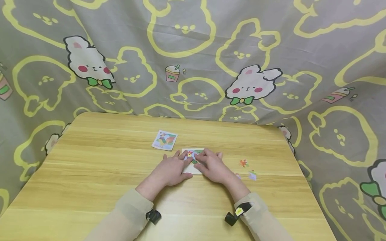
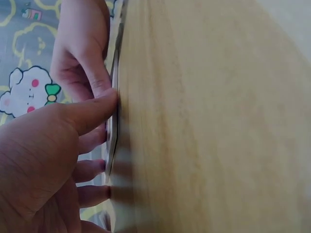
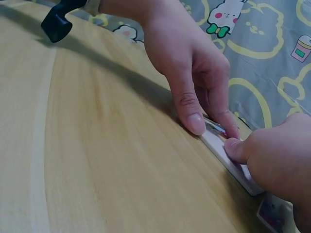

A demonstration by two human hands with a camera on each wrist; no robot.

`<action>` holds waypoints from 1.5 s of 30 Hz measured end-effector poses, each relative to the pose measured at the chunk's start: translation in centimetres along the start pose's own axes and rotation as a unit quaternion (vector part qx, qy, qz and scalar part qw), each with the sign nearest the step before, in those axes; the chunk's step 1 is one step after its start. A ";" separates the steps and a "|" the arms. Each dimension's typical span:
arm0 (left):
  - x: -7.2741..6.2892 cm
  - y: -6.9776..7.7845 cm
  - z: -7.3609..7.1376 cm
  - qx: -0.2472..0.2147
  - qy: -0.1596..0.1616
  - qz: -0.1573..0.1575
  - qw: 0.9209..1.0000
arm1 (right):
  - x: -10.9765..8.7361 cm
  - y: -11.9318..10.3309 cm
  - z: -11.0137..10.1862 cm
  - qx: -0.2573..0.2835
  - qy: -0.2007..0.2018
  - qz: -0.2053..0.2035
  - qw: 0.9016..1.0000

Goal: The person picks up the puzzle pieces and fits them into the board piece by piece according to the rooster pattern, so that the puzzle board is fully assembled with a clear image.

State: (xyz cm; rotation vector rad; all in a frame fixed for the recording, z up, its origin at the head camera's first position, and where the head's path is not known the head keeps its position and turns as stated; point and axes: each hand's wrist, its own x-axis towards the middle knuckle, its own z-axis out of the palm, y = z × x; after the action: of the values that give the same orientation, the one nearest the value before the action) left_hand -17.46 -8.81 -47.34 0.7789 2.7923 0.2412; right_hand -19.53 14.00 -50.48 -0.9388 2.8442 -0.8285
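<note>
A small white puzzle board [image 1: 197, 170] with a colourful picture on its upper part lies flat on the table between both hands. My left hand [image 1: 173, 169] rests at its left side, index finger on the picture and thumb by the lower edge. From the right, my right hand [image 1: 213, 166] touches the board with bent fingers and its thumb [image 3: 236, 149]. Whether a piece sits between those right fingers is hidden. Loose puzzle pieces lie to the right: an orange one [image 1: 243, 163], a purple-and-green one [image 1: 252, 175], and another partly covered by the right wrist.
A square picture card [image 1: 164, 140] showing a bird lies beyond the left hand. The wooden table [image 1: 99, 160] meets a grey curtain [image 1: 199, 40] with rabbit drawings at the back and sides. Each sleeve carries a black wrist strap device [image 1: 153, 216].
</note>
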 end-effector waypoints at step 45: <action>0.4 0.5 -1.0 -0.022 0.001 -0.007 1.000 | 0.4 2.1 -1.3 0.005 0.040 0.045 0.998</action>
State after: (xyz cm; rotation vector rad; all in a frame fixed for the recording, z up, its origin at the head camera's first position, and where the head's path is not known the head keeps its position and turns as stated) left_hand -17.79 -8.26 -46.37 0.7481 2.7827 0.2999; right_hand -21.25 15.77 -50.36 -0.7870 2.9213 -0.8905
